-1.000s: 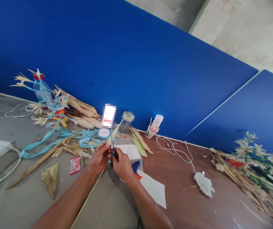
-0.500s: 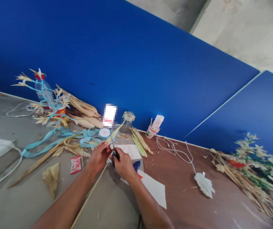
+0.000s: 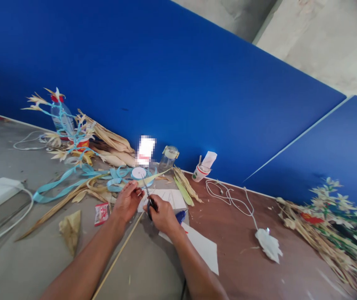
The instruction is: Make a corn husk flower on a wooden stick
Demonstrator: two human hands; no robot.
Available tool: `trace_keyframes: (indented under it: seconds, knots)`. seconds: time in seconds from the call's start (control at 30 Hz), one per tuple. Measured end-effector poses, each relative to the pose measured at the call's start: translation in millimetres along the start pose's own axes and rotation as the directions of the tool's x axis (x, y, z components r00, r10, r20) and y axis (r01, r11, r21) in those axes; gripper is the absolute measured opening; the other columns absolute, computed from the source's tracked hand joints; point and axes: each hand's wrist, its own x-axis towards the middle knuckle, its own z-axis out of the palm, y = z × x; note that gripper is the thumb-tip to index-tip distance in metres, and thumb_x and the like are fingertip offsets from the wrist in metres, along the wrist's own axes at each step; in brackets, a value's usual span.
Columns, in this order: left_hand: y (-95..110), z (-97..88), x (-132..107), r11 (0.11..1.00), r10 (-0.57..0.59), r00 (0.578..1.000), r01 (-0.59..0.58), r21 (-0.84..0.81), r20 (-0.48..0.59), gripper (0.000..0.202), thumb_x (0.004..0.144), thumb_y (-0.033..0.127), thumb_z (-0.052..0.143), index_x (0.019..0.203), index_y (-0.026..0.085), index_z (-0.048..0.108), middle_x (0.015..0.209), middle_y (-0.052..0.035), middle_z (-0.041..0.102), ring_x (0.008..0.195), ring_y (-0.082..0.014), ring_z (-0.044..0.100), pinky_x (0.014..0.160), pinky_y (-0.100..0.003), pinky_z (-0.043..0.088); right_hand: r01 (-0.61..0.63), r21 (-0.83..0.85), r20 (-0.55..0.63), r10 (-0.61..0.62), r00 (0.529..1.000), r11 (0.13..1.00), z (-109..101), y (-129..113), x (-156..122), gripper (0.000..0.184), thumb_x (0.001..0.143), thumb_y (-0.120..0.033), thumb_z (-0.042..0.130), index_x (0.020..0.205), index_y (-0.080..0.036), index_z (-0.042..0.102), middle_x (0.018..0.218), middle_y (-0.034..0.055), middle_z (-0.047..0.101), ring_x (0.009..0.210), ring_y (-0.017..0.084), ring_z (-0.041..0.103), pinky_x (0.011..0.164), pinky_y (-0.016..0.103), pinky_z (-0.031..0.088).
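Observation:
My left hand (image 3: 127, 201) is closed, its fingertips pinching the near end of a pale corn husk strip (image 3: 151, 179) that points up and to the right. My right hand (image 3: 162, 214) grips black-handled scissors (image 3: 150, 202), with fingers in the loops. The scissor blades point away from me and cross by the husk close to my left fingertips; whether they touch it I cannot tell. Below both hands a thin straw-coloured stick (image 3: 118, 254) runs toward me. White paper (image 3: 173, 199) with thin dark pieces on it lies just beyond the right hand.
Blue ribbon (image 3: 55, 191), a ribbon spool (image 3: 138, 173) and dried husks (image 3: 116, 156) spread across the left and back. A glass jar (image 3: 168, 158) and a paper cup (image 3: 200, 173) stand by the blue partition (image 3: 178, 83). A white cable (image 3: 228, 196) and husk flowers (image 3: 337, 200) lie right.
The husk strip has swung down to the right and lies flatter than before. The scissor blades now lean more to the left. The whole view has shifted slightly.

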Motion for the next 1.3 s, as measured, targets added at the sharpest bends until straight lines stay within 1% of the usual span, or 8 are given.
trace_keyframes:
  seconds: [0.13, 0.33, 0.53, 0.7, 0.87, 1.07, 1.2, 1.3]
  knots:
    - [0.4, -1.0, 3.4, 0.999, 0.014, 0.998, -0.016, -0.032, -0.067, 0.024, 0.060, 0.017, 0.080, 0.069, 0.019, 0.058, 0.058, 0.0063, 0.058, 0.054, -0.0081, 0.055, 0.061, -0.024, 0.048, 0.016, -0.024, 0.034, -0.015, 0.999, 1.000, -0.9, -1.2, -0.4, 0.027, 0.081, -0.017, 0.049, 0.106, -0.023, 0.060, 0.089, 0.0024, 0.071, 0.084, 0.019, 0.066, 0.071, 0.024, 0.045]
    - [2.0, -0.5, 4.7, 0.998, 0.064, 0.991, -0.066, -0.020, -0.115, 0.028, 0.057, 0.016, 0.082, 0.072, 0.019, 0.058, 0.057, 0.0079, 0.058, 0.051, -0.0068, 0.052, 0.058, -0.022, 0.045, 0.030, -0.093, 0.083, -0.023, 0.996, 0.995, -1.8, -1.0, -0.5, 0.029, 0.081, -0.018, 0.052, 0.108, -0.022, 0.061, 0.092, 0.0040, 0.071, 0.084, 0.020, 0.066, 0.074, 0.026, 0.045]
    - [2.0, -0.6, 6.6, 0.982, 0.175, 0.977, -0.164, 0.089, -0.121, 0.029, 0.056, 0.021, 0.083, 0.070, 0.018, 0.058, 0.058, 0.0079, 0.057, 0.049, -0.0050, 0.049, 0.055, -0.021, 0.042, 0.033, -0.133, 0.102, -0.020, 0.995, 0.991, -2.5, 1.5, -0.6, 0.029, 0.081, -0.019, 0.053, 0.109, -0.022, 0.062, 0.093, 0.0040, 0.071, 0.083, 0.019, 0.065, 0.072, 0.025, 0.043]
    - [0.3, -5.3, 11.8, 0.971, 0.212, 0.967, -0.192, 0.140, -0.139, 0.033, 0.051, 0.024, 0.086, 0.071, 0.017, 0.060, 0.057, 0.0081, 0.058, 0.046, -0.0043, 0.046, 0.050, -0.018, 0.039, 0.037, -0.155, 0.142, -0.015, 0.990, 0.987, -5.3, 2.0, -0.1, 0.024, 0.081, -0.023, 0.056, 0.104, -0.022, 0.064, 0.086, 0.0023, 0.071, 0.076, 0.017, 0.063, 0.067, 0.024, 0.040]
    - [-0.2, -6.9, 13.5, 0.974, 0.212, 0.966, -0.197, 0.111, -0.151, 0.031, 0.055, 0.022, 0.084, 0.076, 0.018, 0.062, 0.055, 0.0078, 0.057, 0.046, -0.0050, 0.048, 0.048, -0.018, 0.037, 0.054, -0.146, 0.169, -0.029, 0.985, 0.988, -7.8, 3.1, -0.1, 0.021, 0.082, -0.023, 0.056, 0.101, -0.023, 0.064, 0.082, 0.0001, 0.070, 0.071, 0.015, 0.061, 0.064, 0.023, 0.038]
    - [3.0, -0.5, 10.8, 0.975, 0.222, 0.968, -0.220, 0.029, -0.116, 0.019, 0.062, 0.020, 0.077, 0.068, 0.017, 0.059, 0.065, 0.0025, 0.062, 0.058, -0.0083, 0.056, 0.058, -0.021, 0.044, 0.042, -0.116, 0.155, -0.024, 0.988, 0.992, -9.0, 5.4, 0.4, 0.021, 0.080, -0.023, 0.055, 0.099, -0.024, 0.065, 0.083, 0.0001, 0.070, 0.073, 0.017, 0.062, 0.065, 0.023, 0.040]
    - [2.7, 2.3, 6.5, 0.990, 0.142, 0.985, -0.142, 0.010, -0.098, 0.020, 0.059, 0.014, 0.076, 0.074, 0.016, 0.062, 0.065, 0.0025, 0.063, 0.056, -0.0082, 0.055, 0.059, -0.022, 0.045, -0.011, 0.018, 0.102, 0.009, 0.995, 1.000, -7.6, 9.6, 2.5, 0.028, 0.079, -0.018, 0.052, 0.104, -0.023, 0.064, 0.086, 0.0009, 0.071, 0.077, 0.017, 0.065, 0.069, 0.024, 0.044]
    - [-0.5, 3.2, 3.0, 0.994, 0.100, 0.993, -0.096, 0.057, -0.068, 0.025, 0.057, 0.020, 0.081, 0.073, 0.016, 0.062, 0.063, 0.0026, 0.062, 0.057, -0.0089, 0.056, 0.059, -0.022, 0.045, -0.029, 0.099, 0.079, 0.021, 0.997, 0.995, -6.0, 11.7, 3.7, 0.030, 0.079, -0.018, 0.051, 0.106, -0.021, 0.064, 0.088, 0.0021, 0.071, 0.081, 0.017, 0.066, 0.072, 0.025, 0.046]
